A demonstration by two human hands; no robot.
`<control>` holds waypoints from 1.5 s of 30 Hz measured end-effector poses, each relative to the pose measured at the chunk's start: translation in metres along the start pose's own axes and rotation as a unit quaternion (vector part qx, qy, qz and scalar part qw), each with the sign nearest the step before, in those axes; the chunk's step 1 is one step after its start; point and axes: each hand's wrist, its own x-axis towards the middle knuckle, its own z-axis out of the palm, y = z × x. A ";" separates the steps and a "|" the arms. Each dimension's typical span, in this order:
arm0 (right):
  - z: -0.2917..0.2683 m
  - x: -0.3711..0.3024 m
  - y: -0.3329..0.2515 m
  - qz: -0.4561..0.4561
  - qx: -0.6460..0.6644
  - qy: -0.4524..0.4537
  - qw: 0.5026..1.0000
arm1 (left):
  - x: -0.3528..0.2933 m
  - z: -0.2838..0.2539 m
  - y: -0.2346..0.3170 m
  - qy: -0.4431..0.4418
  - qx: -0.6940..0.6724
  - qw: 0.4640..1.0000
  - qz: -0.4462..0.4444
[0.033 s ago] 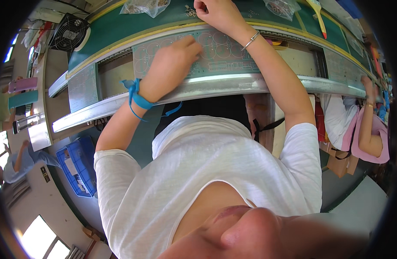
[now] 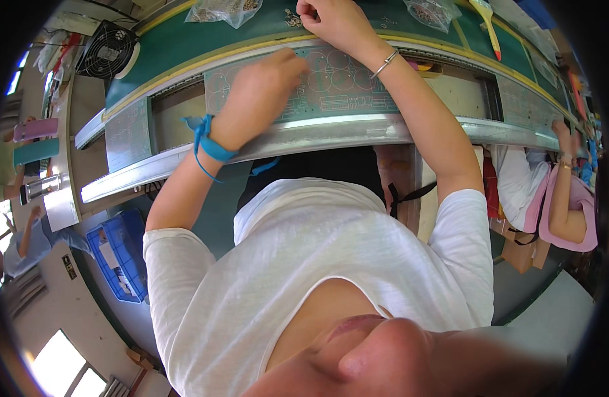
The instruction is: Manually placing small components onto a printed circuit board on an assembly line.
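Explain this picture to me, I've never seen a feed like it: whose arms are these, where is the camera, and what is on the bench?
The camera sits on a person's head and looks down through a fisheye lens, so straight edges bend and the person's white shirt fills the middle. There is no machine: two bare hands do the work. The left hand, with a blue wrist strap, is curled with its fingertips on a grey-green circuit board printed with circles. The board lies between the metal rails of a conveyor line. The right hand, with a metal bracelet on its wrist, is closed at the board's far edge beside some small parts; what it pinches I cannot tell. Beyond lie a green mat, clear bags of parts and a small fan. A co-worker in pink sits at the right.
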 end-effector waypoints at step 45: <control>-0.119 -0.064 -0.018 0.035 -0.016 -0.022 0.999 | 0.061 0.017 -0.108 0.139 -0.023 0.989 -0.041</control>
